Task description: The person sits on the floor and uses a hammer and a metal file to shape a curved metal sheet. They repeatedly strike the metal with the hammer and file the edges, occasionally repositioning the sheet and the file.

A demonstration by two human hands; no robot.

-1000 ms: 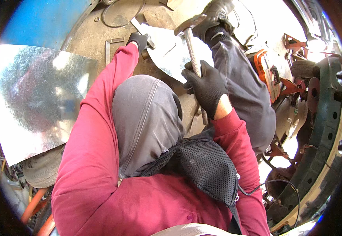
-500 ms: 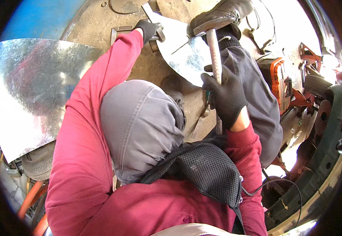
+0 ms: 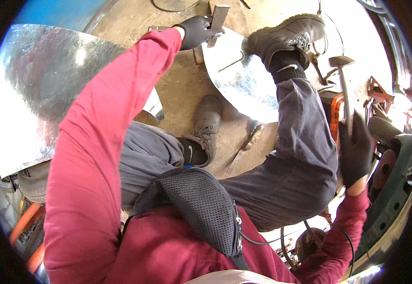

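Observation:
My left hand (image 3: 192,33), in a black glove, is closed around an upright metal bar (image 3: 219,18) at the upper edge of a cut shiny metal sheet (image 3: 236,83) on the floor. A bent dark rod or line (image 3: 230,64) shows on that sheet. My right hand (image 3: 355,149), also gloved, grips a hammer (image 3: 342,62) out to the right beside my bent leg, its head upward. My right boot (image 3: 281,40) rests over the sheet's upper right. A wider metal sheet (image 3: 30,90) lies at the left, partly behind my left arm.
A blue panel (image 3: 59,14) is at upper left. On the right are an orange-and-black case (image 3: 335,116), red stands (image 3: 380,92), a tire and a dark green beam (image 3: 395,199). Orange tubes (image 3: 23,225) sit at lower left, cables (image 3: 331,26) near my boot.
My right hand has swung right and outward with the hammer. My left hand has moved right with the bar. My hips and left leg now show where they were hidden.

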